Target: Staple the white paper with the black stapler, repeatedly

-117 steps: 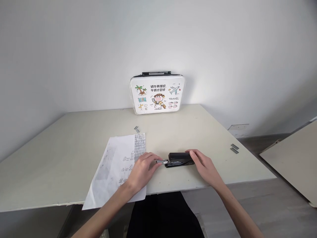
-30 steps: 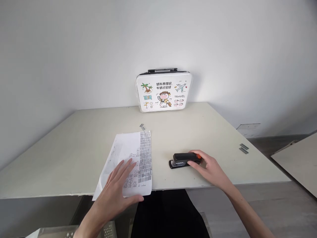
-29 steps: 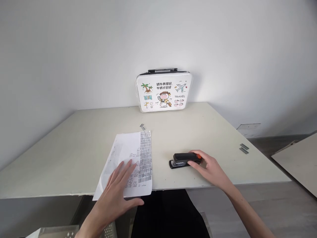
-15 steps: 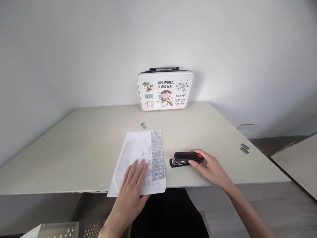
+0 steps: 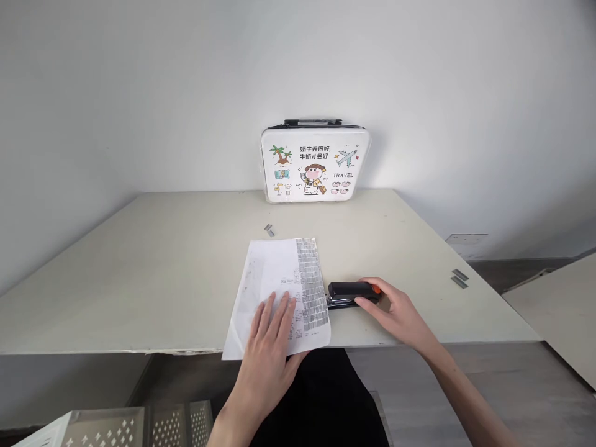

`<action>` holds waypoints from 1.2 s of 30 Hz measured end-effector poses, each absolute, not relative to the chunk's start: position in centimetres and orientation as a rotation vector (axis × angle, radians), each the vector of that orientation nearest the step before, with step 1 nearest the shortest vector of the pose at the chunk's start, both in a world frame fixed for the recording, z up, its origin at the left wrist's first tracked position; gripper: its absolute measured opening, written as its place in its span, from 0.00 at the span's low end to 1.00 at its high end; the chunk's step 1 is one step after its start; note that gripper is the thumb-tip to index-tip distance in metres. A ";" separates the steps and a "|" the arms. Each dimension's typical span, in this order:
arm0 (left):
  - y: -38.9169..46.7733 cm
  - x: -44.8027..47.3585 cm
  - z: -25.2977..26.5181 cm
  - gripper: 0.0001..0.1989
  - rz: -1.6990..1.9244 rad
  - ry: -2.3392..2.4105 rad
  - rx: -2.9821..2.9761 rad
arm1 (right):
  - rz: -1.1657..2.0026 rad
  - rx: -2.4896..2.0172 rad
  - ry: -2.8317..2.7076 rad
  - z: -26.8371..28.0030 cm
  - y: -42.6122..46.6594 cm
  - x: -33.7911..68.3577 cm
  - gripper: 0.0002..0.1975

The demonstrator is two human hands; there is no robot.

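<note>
A sheet or thin stack of printed paper (image 5: 274,261), with a dense grey printed strip along its right side, lies at the table's front edge and overhangs it slightly. My left hand (image 5: 270,344) holds it, fingers stretched over the top and the thumb at the near edge, partly hidden below. Just to the right lies a black stapler (image 5: 347,290) with an orange part at its rear. The paper's right edge covers the stapler's front end, so its jaw is hidden. My right hand (image 5: 395,313) grips the stapler's back end between thumb and fingers.
A white case (image 5: 316,164) with cartoon prints stands against the wall at the table's back. Small staple strips lie behind the paper (image 5: 269,230) and more staple strips (image 5: 459,279) near the right edge. Perforated bins (image 5: 107,428) stand below the table at lower left.
My left hand has slid the paper to the right, so its right edge now overlaps the stapler's front end. The right hand and stapler have stayed nearly in place. The view has shifted slightly.
</note>
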State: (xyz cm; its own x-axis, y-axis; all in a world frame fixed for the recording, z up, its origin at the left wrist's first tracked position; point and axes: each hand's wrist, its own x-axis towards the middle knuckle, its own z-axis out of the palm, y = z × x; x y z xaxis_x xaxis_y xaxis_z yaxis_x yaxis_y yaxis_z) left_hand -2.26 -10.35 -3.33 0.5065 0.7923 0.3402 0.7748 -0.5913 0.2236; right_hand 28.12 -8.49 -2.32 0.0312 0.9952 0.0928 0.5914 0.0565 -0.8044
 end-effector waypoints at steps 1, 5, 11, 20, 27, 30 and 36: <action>-10.4 -2.0 -3.4 0.40 0.647 1.392 2.680 | 0.731 -1.613 -1.651 -2.3 -8.5 28.2 0.21; -10.5 -1.0 -3.6 0.43 0.661 1.367 2.661 | 0.765 -1.622 -1.696 -1.8 -8.4 28.4 0.23; -10.7 0.9 -4.1 0.44 0.692 1.367 2.662 | 0.682 -1.626 -1.709 0.4 -7.1 27.8 0.25; -10.8 2.6 -4.3 0.45 0.694 1.370 2.656 | 0.747 -1.601 -1.950 3.3 -3.3 24.1 0.29; -10.9 3.4 -4.6 0.45 0.680 1.390 2.659 | 0.782 -1.578 -2.128 3.4 -2.4 22.5 0.30; -10.9 3.5 -4.5 0.43 0.657 1.414 2.670 | 0.797 -1.622 -2.151 3.9 -2.6 22.1 0.30; -11.0 3.7 -4.2 0.41 0.620 1.441 2.682 | 0.759 -1.668 -2.232 4.4 -2.8 21.5 0.27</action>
State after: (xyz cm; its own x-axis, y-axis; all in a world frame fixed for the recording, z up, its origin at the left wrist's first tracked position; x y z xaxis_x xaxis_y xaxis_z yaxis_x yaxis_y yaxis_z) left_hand 3.70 -10.98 -4.21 0.4902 0.8075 0.3280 0.7937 -0.5691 0.2150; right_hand 21.52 -2.78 4.37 -0.3115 0.9444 -0.1050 0.8128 0.2075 -0.5443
